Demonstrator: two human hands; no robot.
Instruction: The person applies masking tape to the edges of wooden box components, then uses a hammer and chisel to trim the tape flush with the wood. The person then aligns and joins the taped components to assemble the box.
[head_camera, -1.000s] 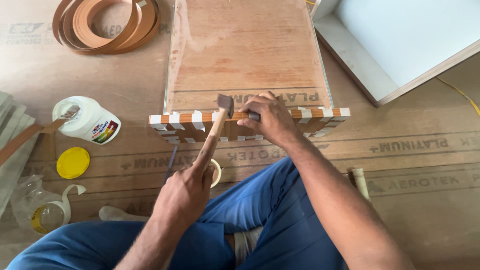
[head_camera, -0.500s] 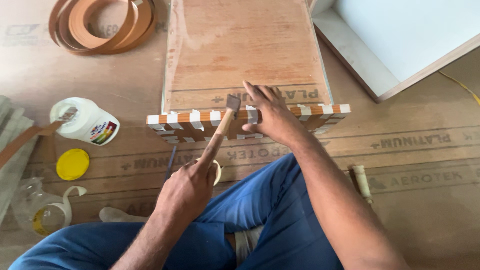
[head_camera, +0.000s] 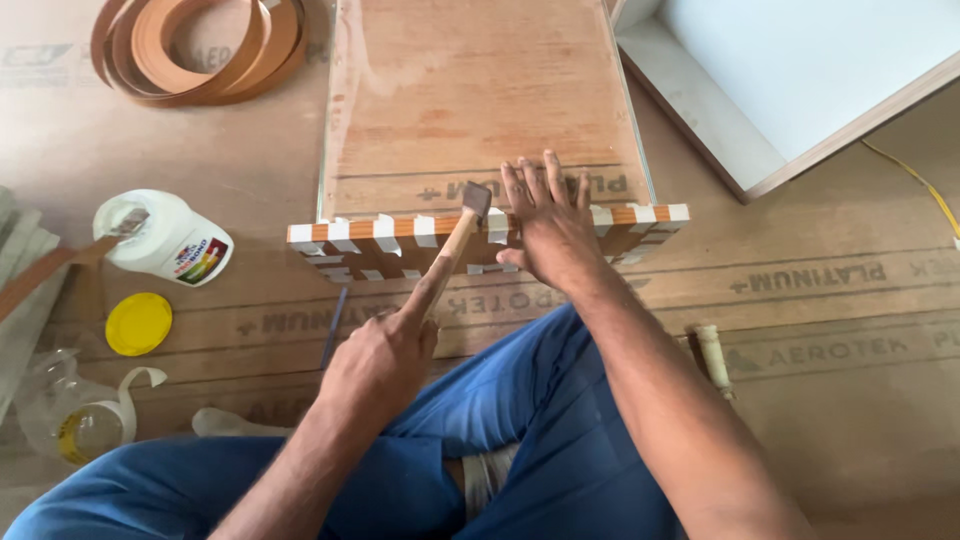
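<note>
Lying flat across the floor, a broad plywood panel with its near edge banded in orange wood and white tape strips, just ahead of blue-trousered knees. Beyond it to the right, a white board set in a pale frame; at upper left, a loose coil of brown edge banding. Pressed flat on the panel's near edge, right hand, fingers spread slightly apart and pointing away, palm over the banded strip. Wrapped shut around a wooden handle, left hand, forefinger stretched along the shaft, holding a small hammer whose dark head sits at the banded edge just beside the right hand's fingertips, possibly touching the strip, though hard to tell from this angle. Off to the left, a white glue bottle on its side, open, with its yellow lid lying near. Farther down left, a clear jar, partly blurred.
</note>
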